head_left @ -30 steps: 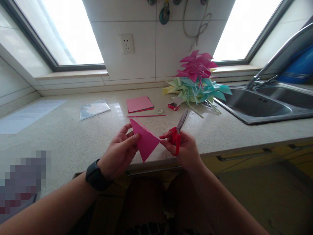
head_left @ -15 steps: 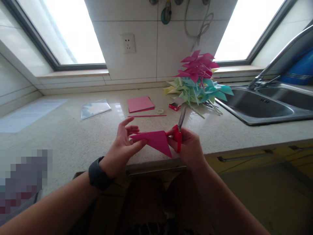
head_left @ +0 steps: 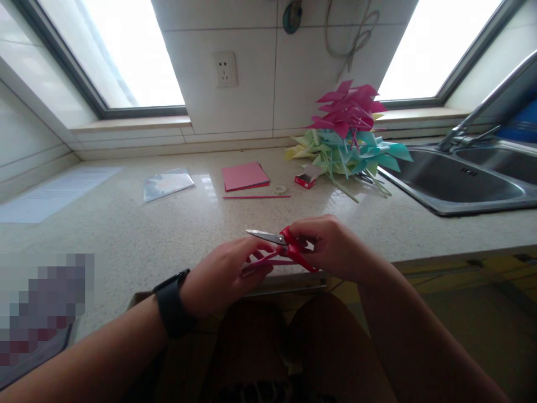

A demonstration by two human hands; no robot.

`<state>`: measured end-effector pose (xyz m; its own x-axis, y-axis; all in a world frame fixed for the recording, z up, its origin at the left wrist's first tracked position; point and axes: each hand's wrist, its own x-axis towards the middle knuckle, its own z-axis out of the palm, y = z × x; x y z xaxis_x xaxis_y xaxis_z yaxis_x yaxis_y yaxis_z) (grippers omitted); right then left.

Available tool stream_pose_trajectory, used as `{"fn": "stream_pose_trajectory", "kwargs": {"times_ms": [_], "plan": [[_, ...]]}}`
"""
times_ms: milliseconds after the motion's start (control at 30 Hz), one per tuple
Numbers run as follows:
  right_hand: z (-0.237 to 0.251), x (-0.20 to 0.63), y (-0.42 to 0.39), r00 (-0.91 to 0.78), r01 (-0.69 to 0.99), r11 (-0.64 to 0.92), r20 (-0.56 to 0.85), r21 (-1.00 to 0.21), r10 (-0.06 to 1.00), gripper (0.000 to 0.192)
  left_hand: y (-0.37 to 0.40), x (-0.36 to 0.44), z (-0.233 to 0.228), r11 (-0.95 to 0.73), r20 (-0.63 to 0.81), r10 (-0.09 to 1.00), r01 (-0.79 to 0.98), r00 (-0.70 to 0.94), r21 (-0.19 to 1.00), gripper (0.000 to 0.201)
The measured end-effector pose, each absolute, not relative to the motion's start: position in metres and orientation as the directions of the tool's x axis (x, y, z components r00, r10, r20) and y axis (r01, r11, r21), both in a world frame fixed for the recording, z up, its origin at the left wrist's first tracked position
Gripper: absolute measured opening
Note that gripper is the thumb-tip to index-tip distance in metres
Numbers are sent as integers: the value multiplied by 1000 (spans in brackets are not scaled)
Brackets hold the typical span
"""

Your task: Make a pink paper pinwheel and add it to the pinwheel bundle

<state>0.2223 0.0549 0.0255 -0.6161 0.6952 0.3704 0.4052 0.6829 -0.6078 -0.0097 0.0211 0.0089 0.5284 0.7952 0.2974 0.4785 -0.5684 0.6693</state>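
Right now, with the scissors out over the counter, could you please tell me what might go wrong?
The scissors in the right hand point leftward, their blades close to the fingers of the left hand, so a slip might nick them.

The pink paper is held close to the countertop's front edge in this view; if the grip loosened, it could perhaps drop off.

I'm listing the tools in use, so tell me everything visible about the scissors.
The scissors have red, plastic-looking handles, partly hidden by the right hand holding them, and shiny, metal-looking blades meeting at a pivot. The blades look close together and point left in the picture, near the left hand and pink paper; contact with either is unclear.
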Motion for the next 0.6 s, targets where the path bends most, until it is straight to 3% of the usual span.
{"fn": "stream_pose_trajectory", "kwargs": {"times_ms": [133, 267, 367, 433, 600], "plan": [[36, 222, 56, -586, 292, 600, 356, -745, 728, 17, 19, -9, 8, -477, 215, 792, 361, 571, 801, 24], [38, 248, 67, -534, 117, 382, 267, -917, 803, 38, 18, -10, 7, -276, 141, 824, 172, 549, 946, 26], [23, 275, 77, -728, 7, 205, 136, -979, 672, 52, 17, -10, 5, -126, 71, 844, 68, 532, 990, 29], [10, 288, 82, -794, -80, 94, 120, -992, 596, 57, 17, -10, 3, -52, 52, 858, -14, 512, 999, 29], [-7, 295, 86, -891, -16, -80, -22, -997, 453, 58, 19, -13, -4, 149, -58, 851, -133, 521, 980, 32]]}}
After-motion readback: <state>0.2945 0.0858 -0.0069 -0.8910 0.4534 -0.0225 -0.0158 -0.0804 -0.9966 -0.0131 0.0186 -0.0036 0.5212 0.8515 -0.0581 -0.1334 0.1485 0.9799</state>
